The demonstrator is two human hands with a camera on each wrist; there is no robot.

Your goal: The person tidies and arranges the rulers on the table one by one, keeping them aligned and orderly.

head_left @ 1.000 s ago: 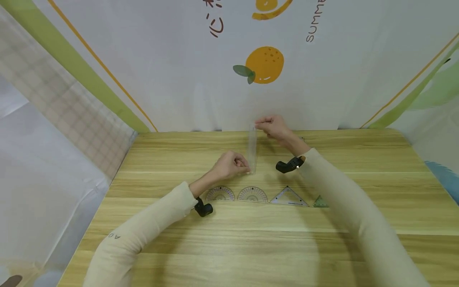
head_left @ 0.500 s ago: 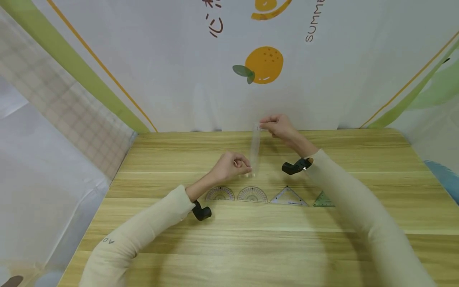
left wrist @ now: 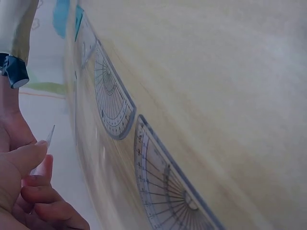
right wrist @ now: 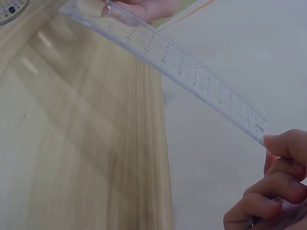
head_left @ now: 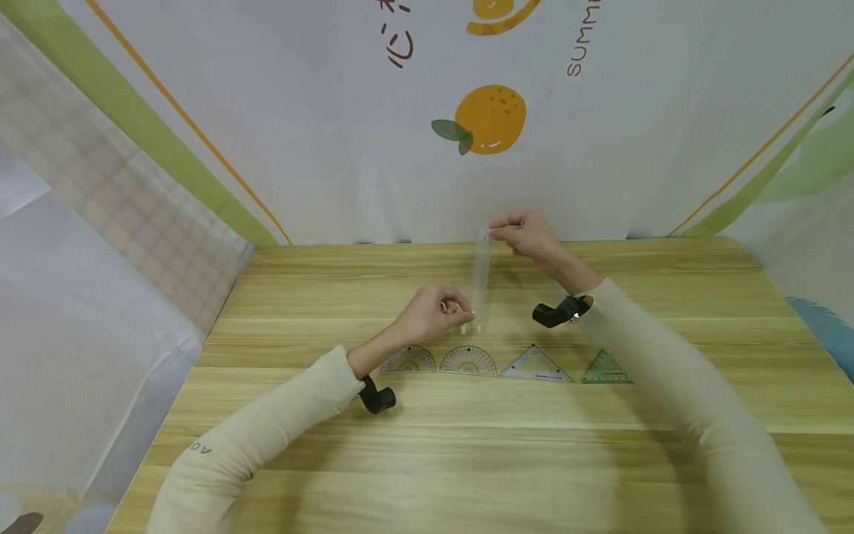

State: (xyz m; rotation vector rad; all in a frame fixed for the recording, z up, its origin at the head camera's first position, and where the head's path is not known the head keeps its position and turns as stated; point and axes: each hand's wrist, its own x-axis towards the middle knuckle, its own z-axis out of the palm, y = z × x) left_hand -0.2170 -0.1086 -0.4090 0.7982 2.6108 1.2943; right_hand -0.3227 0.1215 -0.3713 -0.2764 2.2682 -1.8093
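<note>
A clear plastic ruler [head_left: 480,274] is held above the far part of the table, slanting from one hand to the other. My right hand [head_left: 528,236] pinches its far end between thumb and finger. At the near end my left hand [head_left: 434,310] pinches it the same way. In the right wrist view the ruler [right wrist: 187,72] shows its printed scale and numbers, the right thumb at one corner. The left wrist view shows the left hand [left wrist: 33,187] with just a thin sliver of the ruler [left wrist: 51,136] past the thumb.
Below the hands lies a row on the wooden table [head_left: 427,460]: a protractor [head_left: 408,360], another protractor [head_left: 468,362], a clear set square [head_left: 537,365] and a green set square [head_left: 603,369], partly under the right sleeve. A white printed curtain [head_left: 320,148] hangs behind the table.
Both hands have shifted slightly to the right with the ruler, the right hand farther. More of the green set square shows now beside the right sleeve.
</note>
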